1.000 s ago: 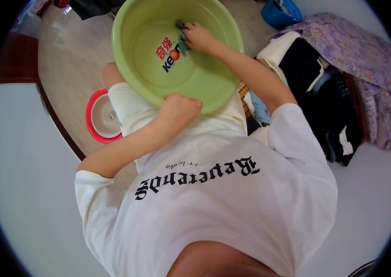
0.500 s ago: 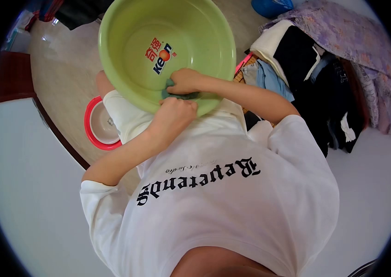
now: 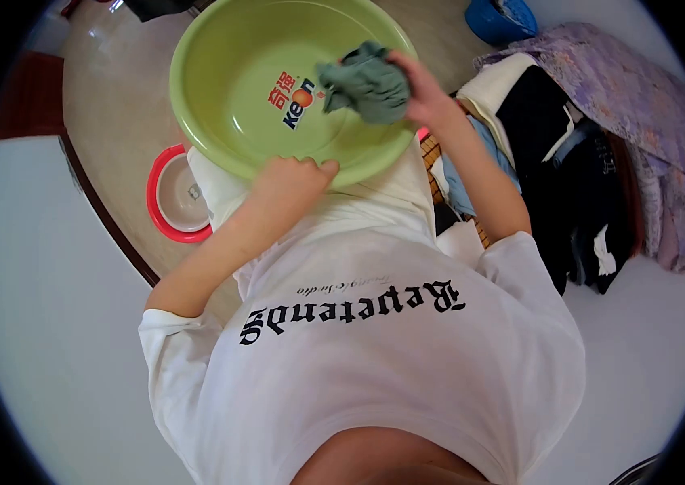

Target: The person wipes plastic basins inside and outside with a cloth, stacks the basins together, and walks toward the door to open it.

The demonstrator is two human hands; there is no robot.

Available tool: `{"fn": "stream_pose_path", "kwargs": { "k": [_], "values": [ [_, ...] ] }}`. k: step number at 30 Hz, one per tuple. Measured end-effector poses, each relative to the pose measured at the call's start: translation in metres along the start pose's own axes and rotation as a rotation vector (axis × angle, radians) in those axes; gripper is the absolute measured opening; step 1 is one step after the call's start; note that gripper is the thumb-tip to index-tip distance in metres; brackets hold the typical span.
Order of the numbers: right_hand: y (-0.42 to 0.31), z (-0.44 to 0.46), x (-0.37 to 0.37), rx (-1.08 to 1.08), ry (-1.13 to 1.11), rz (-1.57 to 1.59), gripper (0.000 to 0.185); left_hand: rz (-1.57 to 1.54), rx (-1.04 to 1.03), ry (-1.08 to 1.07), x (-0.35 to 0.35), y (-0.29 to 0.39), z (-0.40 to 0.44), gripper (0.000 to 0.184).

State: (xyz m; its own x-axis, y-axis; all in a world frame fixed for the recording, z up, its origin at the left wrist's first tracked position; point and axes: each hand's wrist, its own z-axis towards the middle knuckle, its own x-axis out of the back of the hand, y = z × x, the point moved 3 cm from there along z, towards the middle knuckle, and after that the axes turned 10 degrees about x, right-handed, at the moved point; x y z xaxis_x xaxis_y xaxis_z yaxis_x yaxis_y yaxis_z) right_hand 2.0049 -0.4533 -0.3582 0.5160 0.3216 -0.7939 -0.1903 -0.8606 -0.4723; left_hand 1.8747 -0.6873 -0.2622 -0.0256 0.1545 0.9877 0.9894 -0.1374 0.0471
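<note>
A large light-green plastic basin (image 3: 221, 56) with a printed logo on its bottom rests against my lap, tilted towards me. My left hand (image 3: 292, 182) is closed over the near rim of the basin, with the thumb along the edge. A crumpled grey-green cloth (image 3: 371, 87) hangs over the right part of the basin, above its inner wall. My right hand (image 3: 425, 93) grips this cloth from the right side, the fingers partly hidden behind it.
A red and white bowl-shaped basin (image 3: 181, 198) stands on the floor at left. On the right lie piled dark clothes (image 3: 577, 186), a light-blue cloth (image 3: 480, 174) and a purple patterned fabric (image 3: 617, 81). A blue bucket (image 3: 502, 20) is at the top right.
My right hand has lifted the grey-green cloth from the basin's near inner wall, up and to the right. My left hand stays at the near rim.
</note>
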Motion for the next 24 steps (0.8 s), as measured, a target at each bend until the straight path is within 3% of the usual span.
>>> {"fn": "stream_pose_path", "kwargs": {
  "k": [2, 6, 8, 10, 12, 14, 16, 17, 18, 20, 22, 24],
  "values": [
    [-0.037, -0.014, -0.031, 0.200, -0.251, -0.030, 0.065, -0.048, 0.087, -0.052, 0.004, -0.018, 0.000, 0.030],
    [-0.070, -0.014, -0.047, 0.289, -0.177, 0.002, 0.067, -0.170, 0.199, -0.001, -0.001, -0.053, 0.001, 0.042],
    [-0.082, -0.004, -0.053, 0.409, -0.317, 0.049, 0.069, -0.271, 0.290, 0.077, 0.004, -0.080, 0.007, 0.046],
    [-0.091, 0.008, -0.067, 0.449, -0.282, 0.003, 0.064, -0.223, 0.323, 0.165, 0.001, -0.119, 0.016, 0.051],
    [-0.099, 0.028, -0.073, 0.562, -0.195, 0.111, 0.046, -0.220, 0.396, 0.284, 0.002, -0.159, 0.021, 0.057],
    [-0.096, 0.066, -0.049, 0.473, -0.226, 0.137, 0.050, -0.211, 0.441, 0.336, -0.008, -0.198, 0.020, 0.060],
    [-0.079, 0.111, -0.028, 0.305, -0.153, 0.108, 0.048, -0.106, 0.642, 0.406, -0.022, -0.240, 0.016, 0.060],
    [-0.068, 0.149, 0.014, 0.313, -0.003, -0.004, 0.045, -0.116, 0.653, 0.393, -0.031, -0.257, 0.014, 0.060],
    [-0.053, 0.179, 0.041, 0.294, 0.002, -0.005, 0.045, -0.167, 0.702, 0.461, -0.037, -0.273, 0.009, 0.058],
    [-0.017, 0.237, 0.087, 0.090, 0.185, -0.130, 0.050, -0.216, 0.765, 0.527, -0.054, -0.305, 0.003, 0.057],
    [0.021, 0.282, 0.128, -0.078, 0.257, -0.144, 0.039, -0.359, 0.853, 0.510, -0.076, -0.333, -0.003, 0.053],
    [0.059, 0.315, 0.165, -0.043, 0.522, -0.322, 0.035, -0.382, 0.903, 0.480, -0.094, -0.352, 0.003, 0.053]
  ]
}}
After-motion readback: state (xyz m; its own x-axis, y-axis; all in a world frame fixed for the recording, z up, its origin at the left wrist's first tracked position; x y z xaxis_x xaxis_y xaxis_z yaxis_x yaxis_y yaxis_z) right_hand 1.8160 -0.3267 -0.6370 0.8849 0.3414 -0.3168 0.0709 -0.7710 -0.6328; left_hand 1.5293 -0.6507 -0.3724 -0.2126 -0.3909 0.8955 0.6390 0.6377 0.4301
